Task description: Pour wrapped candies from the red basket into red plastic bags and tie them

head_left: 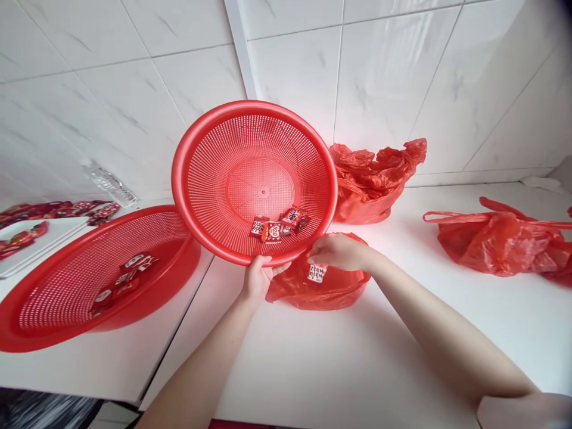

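Note:
A red plastic colander (263, 128) is tilted toward me above the table, with several small wrapped packets (273, 230) gathered at its lower edge. My left hand (258, 279) grips the bottom rim, thumb in front and fingers underneath. Just to the right, my right hand (342, 251) is closed, its curled fingertips beside the rim and over a red plastic bag (333, 296); what they hold is hidden. A packet with white print (317, 272) shows right below those fingertips, at the bag's mouth. Whether the fingers touch it, I cannot tell.
At left a second red colander (179, 292) leans, with several packets inside. Behind it are a white tray (67, 229), red packets and a clear plastic bottle (109, 183). A crumpled red bag (370, 190) stands by the tiled wall; another red bag (500, 241) lies at right.

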`<state>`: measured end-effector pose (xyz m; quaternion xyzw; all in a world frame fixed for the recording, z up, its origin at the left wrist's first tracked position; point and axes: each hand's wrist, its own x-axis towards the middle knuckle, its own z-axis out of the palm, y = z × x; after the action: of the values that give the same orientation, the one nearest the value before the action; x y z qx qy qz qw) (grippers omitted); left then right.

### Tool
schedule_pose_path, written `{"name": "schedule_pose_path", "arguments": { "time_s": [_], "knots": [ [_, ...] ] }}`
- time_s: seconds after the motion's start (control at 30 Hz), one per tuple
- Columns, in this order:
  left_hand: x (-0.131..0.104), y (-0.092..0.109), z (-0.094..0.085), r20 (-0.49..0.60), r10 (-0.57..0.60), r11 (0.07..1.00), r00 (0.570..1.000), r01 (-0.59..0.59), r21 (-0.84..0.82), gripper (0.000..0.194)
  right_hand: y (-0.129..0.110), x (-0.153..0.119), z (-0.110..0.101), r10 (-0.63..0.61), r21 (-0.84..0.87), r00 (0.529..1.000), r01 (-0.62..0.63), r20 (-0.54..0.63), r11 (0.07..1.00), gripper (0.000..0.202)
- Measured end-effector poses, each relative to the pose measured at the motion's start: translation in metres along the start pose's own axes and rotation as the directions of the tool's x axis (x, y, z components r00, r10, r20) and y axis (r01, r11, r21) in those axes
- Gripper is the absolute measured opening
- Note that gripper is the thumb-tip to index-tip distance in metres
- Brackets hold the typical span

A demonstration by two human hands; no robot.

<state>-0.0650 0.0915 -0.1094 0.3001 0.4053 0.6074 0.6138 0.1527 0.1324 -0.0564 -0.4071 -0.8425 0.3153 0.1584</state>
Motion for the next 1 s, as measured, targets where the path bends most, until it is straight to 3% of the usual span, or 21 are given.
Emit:
{"name": "schedule_pose_path", "arguments": {
  "time_s": [0.1, 0.17, 0.3, 0.37, 0.47, 0.57, 0.73, 0.8, 0.9, 1.0],
  "knots": [
    [0.000, 0.000, 0.001, -0.012, 0.034, 0.999, 0.999, -0.034, 0.004, 0.022, -0.004, -0.002, -0.001, 0.027, -0.149, 0.962, -0.070, -0.272, 0.986, 0.011],
    [-0.002, -0.001, 0.002, 0.008, 0.042, 0.999, 0.999, -0.042, 0.008, 0.020, -0.007, -0.003, -0.002, -0.042, -0.191, 0.930, -0.031, -0.366, 0.981, 0.015],
    [-0.009, -0.004, 0.005, 0.103, -0.044, 0.998, 0.994, 0.039, 0.043, 0.030, -0.005, 0.001, 0.009, -0.357, -0.321, 0.900, 0.271, -0.251, 0.908, 0.030],
    [-0.014, -0.005, 0.007, 0.147, -0.087, 0.995, 0.985, 0.077, 0.068, 0.034, -0.002, 0.004, 0.020, -0.425, -0.413, 0.885, 0.321, -0.188, 0.852, 0.048],
    [-0.019, -0.007, 0.010, 0.175, -0.104, 0.992, 0.979, 0.090, 0.088, 0.033, 0.001, 0.007, 0.030, -0.386, -0.442, 0.909, 0.283, -0.161, 0.851, 0.064],
    [-0.020, -0.006, 0.011, 0.168, -0.107, 0.993, 0.980, 0.096, 0.072, 0.030, -0.001, 0.004, 0.028, -0.404, -0.356, 0.909, 0.346, -0.103, 0.868, 0.067],
    [-0.013, -0.003, 0.007, 0.175, -0.064, 0.998, 0.982, 0.058, 0.038, 0.031, -0.007, 0.003, 0.020, -0.469, -0.199, 0.875, 0.442, -0.116, 0.875, 0.034],
    [-0.010, -0.002, 0.004, 0.171, -0.056, 0.998, 0.984, 0.049, 0.046, 0.031, -0.007, 0.003, 0.017, -0.426, -0.100, 0.890, 0.414, -0.162, 0.905, 0.025],
    [-0.006, -0.001, 0.001, 0.114, -0.029, 0.998, 0.993, 0.022, 0.055, 0.030, -0.006, 0.001, 0.009, -0.299, 0.020, 0.930, 0.310, -0.212, 0.951, 0.027],
    [-0.005, 0.002, 0.000, 0.073, -0.006, 0.999, 0.997, 0.002, 0.053, 0.025, -0.004, -0.004, -0.005, -0.207, 0.105, 0.971, 0.219, -0.117, 0.970, 0.032]
  ]
}}
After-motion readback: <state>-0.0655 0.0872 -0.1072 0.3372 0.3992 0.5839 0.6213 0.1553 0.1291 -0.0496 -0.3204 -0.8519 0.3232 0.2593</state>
